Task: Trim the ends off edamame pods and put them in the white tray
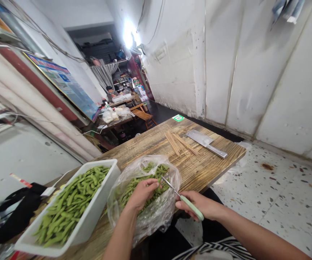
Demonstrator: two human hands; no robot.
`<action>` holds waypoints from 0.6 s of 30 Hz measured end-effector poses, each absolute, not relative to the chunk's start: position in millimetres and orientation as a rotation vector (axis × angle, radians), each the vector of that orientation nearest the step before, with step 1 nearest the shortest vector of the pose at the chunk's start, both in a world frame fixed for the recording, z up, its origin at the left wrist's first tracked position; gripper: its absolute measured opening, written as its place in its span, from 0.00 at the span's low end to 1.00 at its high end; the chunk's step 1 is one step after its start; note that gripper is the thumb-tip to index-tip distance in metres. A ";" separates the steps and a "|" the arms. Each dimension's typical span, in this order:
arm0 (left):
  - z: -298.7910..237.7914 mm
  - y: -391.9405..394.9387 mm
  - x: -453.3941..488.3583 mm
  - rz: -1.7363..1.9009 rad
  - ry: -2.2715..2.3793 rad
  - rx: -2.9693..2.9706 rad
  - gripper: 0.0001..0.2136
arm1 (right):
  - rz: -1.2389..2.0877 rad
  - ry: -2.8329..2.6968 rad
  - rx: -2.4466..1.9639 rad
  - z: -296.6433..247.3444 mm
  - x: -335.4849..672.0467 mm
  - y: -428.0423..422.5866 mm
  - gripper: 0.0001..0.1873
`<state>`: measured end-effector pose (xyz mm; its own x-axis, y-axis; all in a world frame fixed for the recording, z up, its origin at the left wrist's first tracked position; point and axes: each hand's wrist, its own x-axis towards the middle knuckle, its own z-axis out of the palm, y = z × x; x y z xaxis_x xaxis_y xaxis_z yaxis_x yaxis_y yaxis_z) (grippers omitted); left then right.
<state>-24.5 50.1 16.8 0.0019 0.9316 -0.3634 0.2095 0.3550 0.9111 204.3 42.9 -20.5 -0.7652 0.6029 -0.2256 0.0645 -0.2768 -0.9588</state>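
My right hand [196, 205] is closed around the pale green handles of a pair of scissors [190, 206]. Their metal blades point up and left, toward the fingers of my left hand [144, 193]. Those fingers are pinched together over an open clear plastic bag, and a green soybean pod [160, 182] shows at their tips, close to the blade ends. More pods fill the plastic bag [173, 169]. Left of it, a white plastic tub [91, 213] holds a heap of green soybean pods [70, 206].
On the wooden table [156, 142] lie a bundle of thin bamboo skewers [179, 142] and a cleaver [206, 142]. A green-and-white code card [178, 118] is at the far corner. A black bag [17, 213] sits at left. A person [110, 93] is at a far table.
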 end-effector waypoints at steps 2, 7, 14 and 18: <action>16.4 49.4 -24.1 0.807 1.480 1.084 0.17 | 2.091 -1.640 -0.827 -18.2 203.8 43.6 0.22; 18.6 49.0 -19.8 0.773 1.460 1.107 0.19 | 2.088 -1.658 -0.813 -11.9 202.1 45.2 0.22; 17.7 48.0 -16.8 0.727 1.476 1.141 0.20 | 2.066 -1.677 -0.835 -12.8 201.5 47.1 0.22; 20.4 49.1 -14.5 0.743 1.554 1.349 0.18 | 2.020 -1.710 -0.829 -7.1 202.1 47.1 0.22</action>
<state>-14.5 49.1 20.4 0.0218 0.9682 -0.2493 0.4142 0.2182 0.8837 202.1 47.1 -7.1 -0.7604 0.6182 -0.1991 0.0942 -0.1983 -0.9756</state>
